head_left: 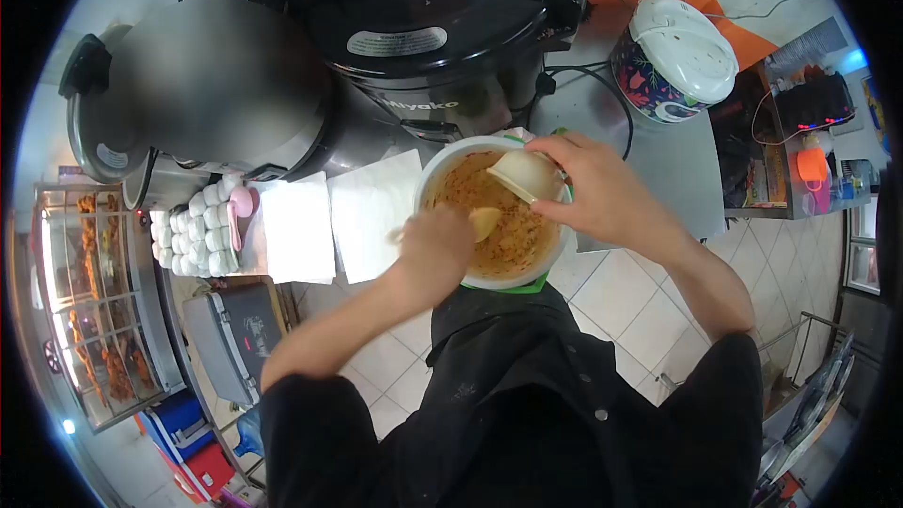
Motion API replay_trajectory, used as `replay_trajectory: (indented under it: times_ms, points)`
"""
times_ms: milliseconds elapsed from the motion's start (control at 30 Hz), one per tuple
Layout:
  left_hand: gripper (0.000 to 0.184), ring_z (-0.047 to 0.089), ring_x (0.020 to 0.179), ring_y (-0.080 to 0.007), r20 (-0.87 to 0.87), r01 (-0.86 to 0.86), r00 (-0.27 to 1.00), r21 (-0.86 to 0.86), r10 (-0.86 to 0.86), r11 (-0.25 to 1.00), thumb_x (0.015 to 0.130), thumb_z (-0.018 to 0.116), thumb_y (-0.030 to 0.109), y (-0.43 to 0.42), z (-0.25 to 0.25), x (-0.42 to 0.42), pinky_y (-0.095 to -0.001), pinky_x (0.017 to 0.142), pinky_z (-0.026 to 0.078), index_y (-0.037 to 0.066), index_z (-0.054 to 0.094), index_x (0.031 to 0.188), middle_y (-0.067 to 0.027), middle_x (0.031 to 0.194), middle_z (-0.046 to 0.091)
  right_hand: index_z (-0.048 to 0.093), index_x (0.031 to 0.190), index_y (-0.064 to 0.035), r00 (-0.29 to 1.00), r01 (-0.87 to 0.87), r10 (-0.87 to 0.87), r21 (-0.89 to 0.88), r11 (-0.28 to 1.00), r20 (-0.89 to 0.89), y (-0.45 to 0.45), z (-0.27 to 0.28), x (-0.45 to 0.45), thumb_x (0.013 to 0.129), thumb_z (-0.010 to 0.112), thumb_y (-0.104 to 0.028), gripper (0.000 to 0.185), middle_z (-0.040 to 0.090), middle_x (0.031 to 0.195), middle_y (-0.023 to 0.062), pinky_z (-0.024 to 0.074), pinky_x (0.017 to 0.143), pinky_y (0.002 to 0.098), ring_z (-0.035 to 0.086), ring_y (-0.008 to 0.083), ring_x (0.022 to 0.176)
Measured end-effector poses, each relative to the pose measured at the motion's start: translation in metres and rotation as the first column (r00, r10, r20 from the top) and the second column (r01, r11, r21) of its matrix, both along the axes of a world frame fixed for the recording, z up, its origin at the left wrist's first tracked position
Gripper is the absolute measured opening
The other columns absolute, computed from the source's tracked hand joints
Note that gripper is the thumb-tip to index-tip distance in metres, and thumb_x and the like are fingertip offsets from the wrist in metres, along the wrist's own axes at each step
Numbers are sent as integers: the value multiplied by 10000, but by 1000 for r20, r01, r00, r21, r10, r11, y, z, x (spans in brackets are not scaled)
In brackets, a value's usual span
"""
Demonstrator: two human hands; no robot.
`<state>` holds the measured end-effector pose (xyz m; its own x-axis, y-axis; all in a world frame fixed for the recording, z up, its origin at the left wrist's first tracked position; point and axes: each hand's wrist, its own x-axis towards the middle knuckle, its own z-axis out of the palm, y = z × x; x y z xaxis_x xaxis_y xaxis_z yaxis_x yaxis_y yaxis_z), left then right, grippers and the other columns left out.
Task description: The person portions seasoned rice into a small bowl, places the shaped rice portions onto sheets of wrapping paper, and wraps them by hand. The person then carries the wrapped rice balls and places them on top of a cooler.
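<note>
A white round tub (562, 246) stands before me, holding an orange-brown mixture (517, 240) flecked with darker bits. My left hand (435, 249), blurred by motion, is closed around the handle of a yellowish ladle (485, 223). The ladle's head is over the mixture; whether it dips in is hard to tell. With my right hand (593, 183) I grip a small cream bowl (527, 176) by its rim, tilted above the tub's right side. What the bowl contains is hidden. Something green (522, 286) shows under the tub's near edge.
White paper sheets (376, 212) lie left of the tub, beside a pile of white wrapped bundles (198, 235) and a pink scoop (243, 201). A large black cooker (442, 47) stands behind. Right of it are a floral rice cooker (673, 61) and dark cables (616, 89).
</note>
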<state>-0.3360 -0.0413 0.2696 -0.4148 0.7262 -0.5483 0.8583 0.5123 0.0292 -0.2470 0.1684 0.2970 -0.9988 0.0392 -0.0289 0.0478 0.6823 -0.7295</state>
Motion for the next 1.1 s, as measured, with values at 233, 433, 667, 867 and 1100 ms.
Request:
replay_trajectory:
  times_ms: [233,433,667,867,1100]
  points:
    - [560,645,655,-295,419,-666,746,484,519,567,812,688,85,-92,-28,38,-377,571,495,-49,381,1260,-187,813,620,547,1186,33,963,-217,129,395,893,237,-38,-92,-28,721,721,-118,519,506,1159,257,499,877,447,558,400,1040]
    - [548,547,547,-153,845,-942,305,335,440,10,779,781,172,-68,-86,52,-299,569,475,-10,502,1214,-70,658,586,673,941,79,822,-386,112,401,831,558,-60,-182,-61,749,609,-1,217,618,1079,277,542,840,426,649,384,963]
    - [500,560,573,-110,930,-984,124,159,347,-75,783,772,202,-77,-98,57,-274,590,480,3,547,1183,-64,689,615,657,953,83,550,-492,97,228,840,830,-62,-154,-91,673,786,-255,458,664,1010,245,516,846,389,644,347,954]
    - [520,578,581,-123,940,-986,137,159,313,-45,786,782,202,-79,-99,50,-281,603,493,2,548,1205,-71,698,628,671,1013,52,462,-518,194,86,851,865,-62,-153,-81,672,759,-235,455,673,977,252,521,821,407,660,357,936]
    - [532,583,589,-127,931,-987,143,158,335,-18,777,810,223,-80,-101,52,-287,605,495,-3,552,1184,-81,729,645,606,1184,18,505,-546,371,-45,837,779,-93,-129,-88,645,739,-203,597,676,988,240,513,840,415,653,355,956]
